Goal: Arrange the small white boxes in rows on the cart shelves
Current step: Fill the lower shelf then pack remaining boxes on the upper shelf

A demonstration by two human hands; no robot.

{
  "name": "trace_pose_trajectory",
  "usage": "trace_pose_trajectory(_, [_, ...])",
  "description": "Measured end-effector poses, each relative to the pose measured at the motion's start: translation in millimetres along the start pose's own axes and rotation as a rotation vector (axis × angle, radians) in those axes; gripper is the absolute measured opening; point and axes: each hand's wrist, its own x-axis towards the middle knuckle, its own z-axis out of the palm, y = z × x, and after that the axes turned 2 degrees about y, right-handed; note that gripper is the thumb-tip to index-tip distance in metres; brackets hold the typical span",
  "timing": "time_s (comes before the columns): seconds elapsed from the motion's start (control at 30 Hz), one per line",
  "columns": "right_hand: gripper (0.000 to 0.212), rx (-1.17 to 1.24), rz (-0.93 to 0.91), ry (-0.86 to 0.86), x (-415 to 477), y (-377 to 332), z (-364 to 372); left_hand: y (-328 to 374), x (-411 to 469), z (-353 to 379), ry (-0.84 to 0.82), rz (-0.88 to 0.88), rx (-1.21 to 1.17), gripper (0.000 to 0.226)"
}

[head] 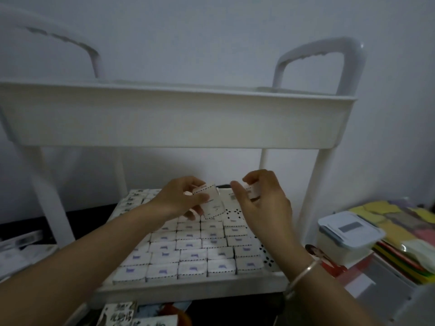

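A white cart holds several rows of small white boxes (188, 255) with purple marks on its lower shelf (188, 289). My left hand (181, 198) grips small white boxes (210, 203) above the back rows, tilted. My right hand (261, 201) pinches another small white box (251, 191) just to the right of it. Both hands hover over the shelf, a short gap between them. A strip of bare perforated shelf floor (235, 211) shows along the right side and back right.
The cart's upper shelf (176, 118) spans overhead, with two handles (329, 57) above. White posts (315, 196) stand at the corners. A lidded plastic container (348, 234) and coloured sheets (400, 231) lie to the right. Printed items (122, 312) lie below the shelf.
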Motion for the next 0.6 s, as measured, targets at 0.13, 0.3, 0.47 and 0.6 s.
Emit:
trace_pose_trajectory(0.13, [0.009, -0.013, 0.212, -0.096, 10, 30, 22, -6, 6, -3, -0.032, -0.017, -0.074, 0.019])
trace_pose_trajectory(0.3, [0.063, 0.082, 0.262, -0.167, 7, 48, 39, -7, 16, -1, -0.010, 0.013, -0.024, 0.026])
trace_pose_trajectory(0.47, [0.030, 0.206, 0.337, -0.233, 0, 63, 42, -3, 31, 10, 0.153, 0.155, 0.247, 0.008])
trace_pose_trajectory(0.6, [0.028, 0.184, 0.284, -0.357, -5, 64, 43, 1, 43, 20, 0.025, 0.281, 0.497, 0.036])
